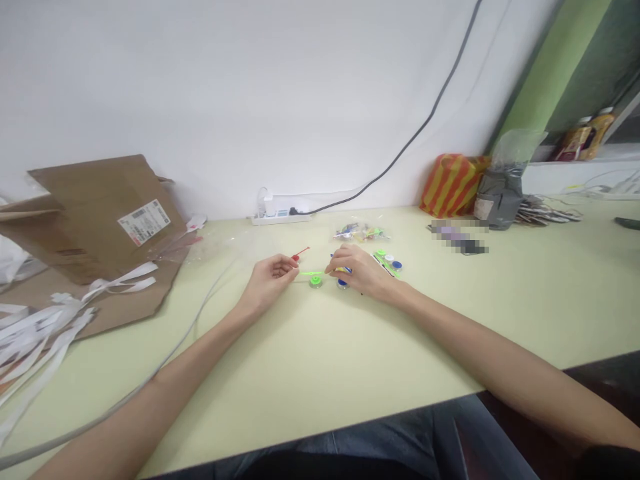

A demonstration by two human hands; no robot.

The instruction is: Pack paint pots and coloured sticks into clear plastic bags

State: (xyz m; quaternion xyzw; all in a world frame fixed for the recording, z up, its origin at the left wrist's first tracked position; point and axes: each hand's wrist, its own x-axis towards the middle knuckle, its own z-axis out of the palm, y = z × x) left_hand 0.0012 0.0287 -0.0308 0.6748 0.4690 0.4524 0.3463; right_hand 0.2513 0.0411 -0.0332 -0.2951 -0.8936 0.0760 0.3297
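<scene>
Head view: nearest me, my jeans (390, 437) show under the front edge of the pale yellow-green table (310, 360), and both my bare forearms reach in over it. A pale cable (50, 443) runs past my left arm, with a heap of white strips (60, 327) further left. Just in front of my hands, a green round piece (315, 281) and a blue round piece (342, 284) sit on the tabletop. Above the green one is a slim bright-green piece (313, 273); my left hand (270, 280) pinches its left end between the fingertips. My right hand (363, 270) is curled narrow by the other end, over the blue piece, and I cannot tell whether it grips anything. A red stick-like piece (295, 258) shows just beyond my left fingers; a white disc (389, 258) and a blue disc (397, 265) lie beyond my right. Farther back are a clear packet of coloured parts (363, 232), an opened cardboard box (100, 200) on the left, a red-and-yellow striped bag (445, 183) on the right, and a white power strip (280, 218) against the wall (225, 100).
</scene>
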